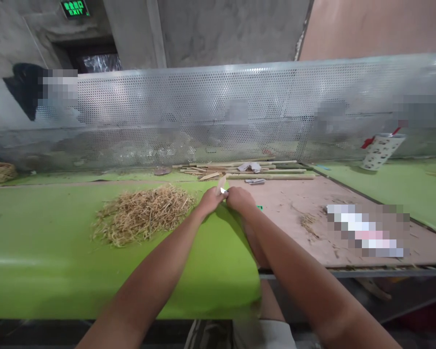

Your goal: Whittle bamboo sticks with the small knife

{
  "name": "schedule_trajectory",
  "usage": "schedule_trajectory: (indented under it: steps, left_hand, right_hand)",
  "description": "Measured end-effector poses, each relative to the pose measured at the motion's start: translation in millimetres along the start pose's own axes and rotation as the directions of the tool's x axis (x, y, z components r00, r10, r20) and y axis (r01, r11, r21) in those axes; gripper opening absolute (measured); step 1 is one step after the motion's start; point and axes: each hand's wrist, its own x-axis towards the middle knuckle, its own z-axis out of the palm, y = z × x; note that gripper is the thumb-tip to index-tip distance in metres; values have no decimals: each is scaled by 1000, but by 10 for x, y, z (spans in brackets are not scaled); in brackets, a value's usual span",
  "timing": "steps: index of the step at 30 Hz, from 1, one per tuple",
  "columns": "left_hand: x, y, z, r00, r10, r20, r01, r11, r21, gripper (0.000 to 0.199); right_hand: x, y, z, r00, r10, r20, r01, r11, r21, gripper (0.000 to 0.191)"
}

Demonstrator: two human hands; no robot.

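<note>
Head view shows a thin, pale, pointed piece (221,184) upright above the green surface (218,271), between the two hands. The left hand (210,199) pinches its base; the right hand (241,198) is curled closed beside it, grip hidden, both arms reaching forward.

two bare hands (241,199) mid-view, then clockwise from them: loads of sticks (276,170) around 12, one cup (382,152) at 3, one basket (0,172) and one big straw pile (147,213) at 9, one exit sign (74,8) between 10 and 11
</note>
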Motion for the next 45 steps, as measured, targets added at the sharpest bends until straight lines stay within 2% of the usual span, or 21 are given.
schedule_trajectory:
  steps: [4, 7, 10, 13, 16, 20, 24, 27, 33, 37, 45]
  left_hand:
    - [-2, 11, -52, 998, 41, 45, -43, 998, 44, 24]
    - [1, 19, -59, 995, 53, 86, -56, 998, 36, 25]
    - [-5, 34, -43, 997, 35, 73, -37, 999, 20, 28]
    - [-21, 46, -15, 1000, -26, -1, 26, 999, 20, 30]
    - [-29, 44, 6, 997, -66, -44, 66, 998, 18, 35]
    - [-12, 13, -1, 1000, -19, -21, 19, 1000, 13, 32]
    - [4, -31, -18, 996, -18, 91, 23, 998, -55, 24]
    - [13, -62, -19, 989, -11, 145, 25, 995, -92, 21]
    - [64, -82, -12, 993, 59, 100, -55, 998, -40, 21]
    - [81, -80, -2, 993, 64, 96, -52, 992, -119, 18]
    - [29, -34, 22, 999, -39, 4, 39, 983, -178, 18]
  right_hand:
    - [50, 86, -10, 987, -135, 84, 139, 990, -35, 29]
    - [53, 113, -17, 979, -173, 105, 177, 984, -33, 28]
    - [20, 66, -23, 995, -85, 53, 86, 996, -19, 32]
    - [-18, -26, -34, 999, 41, -17, -40, 999, 16, 35]
    - [-30, -82, -39, 995, 95, -32, -93, 993, 72, 36]
    - [4, -33, -20, 999, 39, 3, -40, 998, 39, 35]
    - [55, 55, -1, 989, -99, 107, 100, 995, -6, 31]
    - [70, 74, -3, 980, -137, 142, 142, 990, -19, 31]
    - [35, 39, -16, 994, -89, 66, 90, 996, -13, 31]
    - [-1, 1, -18, 999, -32, 6, 32, 999, -26, 33]
    - [-49, -70, -26, 999, 14, -46, -15, 1000, -10, 32]
